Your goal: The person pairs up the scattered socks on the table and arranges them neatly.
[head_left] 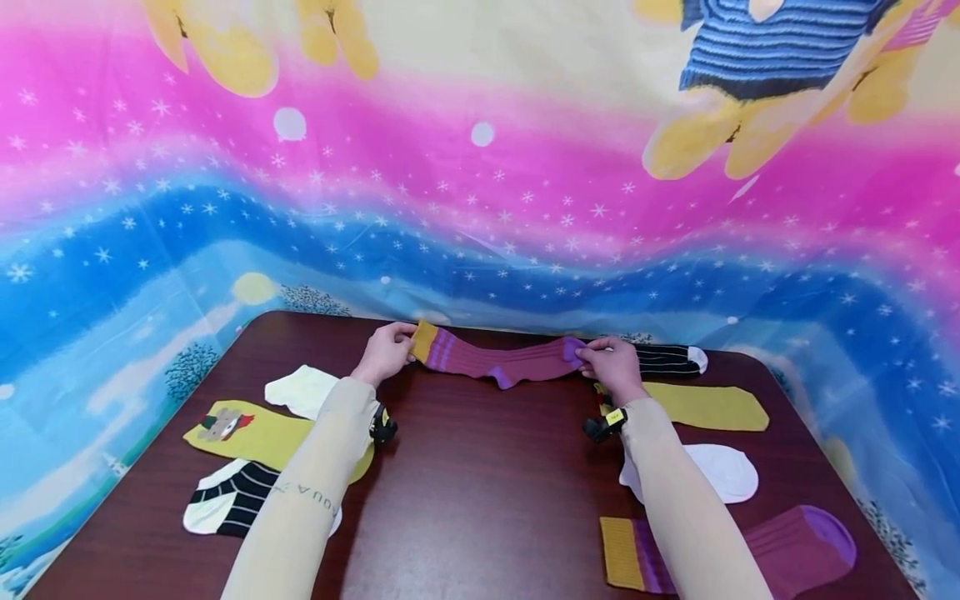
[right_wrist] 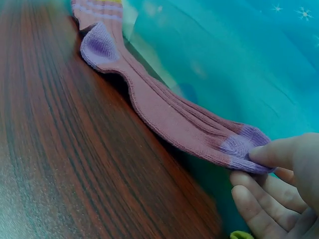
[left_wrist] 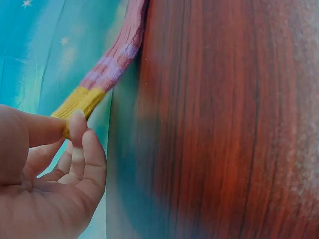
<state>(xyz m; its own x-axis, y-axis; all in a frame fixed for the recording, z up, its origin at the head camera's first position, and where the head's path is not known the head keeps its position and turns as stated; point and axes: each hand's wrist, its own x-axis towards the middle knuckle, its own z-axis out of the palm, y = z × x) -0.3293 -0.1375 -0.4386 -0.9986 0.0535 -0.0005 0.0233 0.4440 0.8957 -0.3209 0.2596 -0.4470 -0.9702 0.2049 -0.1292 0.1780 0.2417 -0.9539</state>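
Observation:
A mauve sock (head_left: 517, 362) with a mustard cuff and purple heel and toe is stretched sideways between both hands near the table's far edge. My left hand (head_left: 386, 353) pinches the mustard cuff between thumb and forefinger, seen closely in the left wrist view. At the other end my right hand (head_left: 613, 367) pinches the purple toe (right_wrist: 244, 147). The heel pouch (right_wrist: 99, 45) hangs toward the near side. A matching mauve sock (head_left: 802, 550) lies at the near right, partly hidden under the right forearm.
On the left lie a white sock (head_left: 302, 392), a yellow sock with a bear (head_left: 262, 433) and a black-and-white sock (head_left: 232, 500). On the right are a black striped sock (head_left: 663, 360), a yellow sock (head_left: 708, 406) and a white sock (head_left: 723, 472). A printed cloth (head_left: 450, 208) hangs behind the brown table (head_left: 465, 500).

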